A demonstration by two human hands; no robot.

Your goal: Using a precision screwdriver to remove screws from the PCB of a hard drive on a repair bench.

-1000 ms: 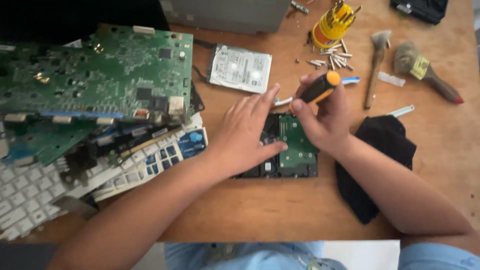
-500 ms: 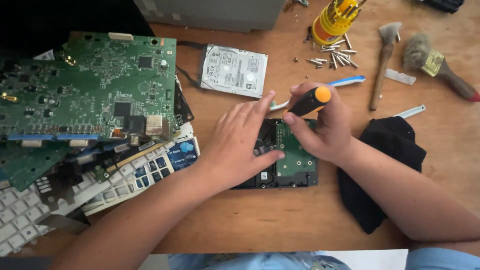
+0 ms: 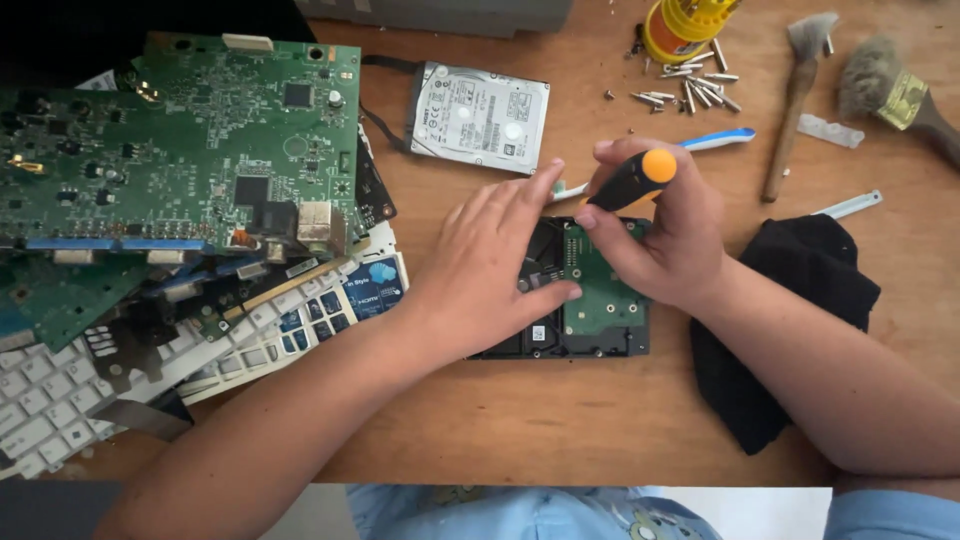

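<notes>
— So, where is the hard drive [image 3: 590, 310]?

— Flat on the wooden table [image 3: 560, 430], circuit side up, its green board [image 3: 605, 295] showing; both hands cover its upper half, so only the lower edge and part of the board can be made out.

— And the hands?

— The left hand [image 3: 490, 265] lies on the drive's left part, fingers spread flat and released, thumb tip touching the green board; the right hand [image 3: 665, 235] sits over the drive's upper right, fingers clenched round a black screwdriver [image 3: 632, 180] with an orange cap; its tip is hidden behind the fingers, so where it meets the drive I cannot tell.

— What lies around the drive?

— Just above it, a blue-and-white toothbrush [image 3: 715, 140], half hidden by the right hand; further above, a slimmer silver drive [image 3: 478, 115] with a white label; right of the drive, a black cloth [image 3: 790, 320], partly under the right forearm; up and to the right, loose screws [image 3: 690, 92] beside a yellow container [image 3: 680, 25] cut off by the top edge, and two brushes [image 3: 800, 80], the farther one cut off at the right.

— And to the left?

— A heap of green circuit boards [image 3: 190, 140] over a white keyboard [image 3: 60, 390]; the heap runs off the left edge.
</notes>
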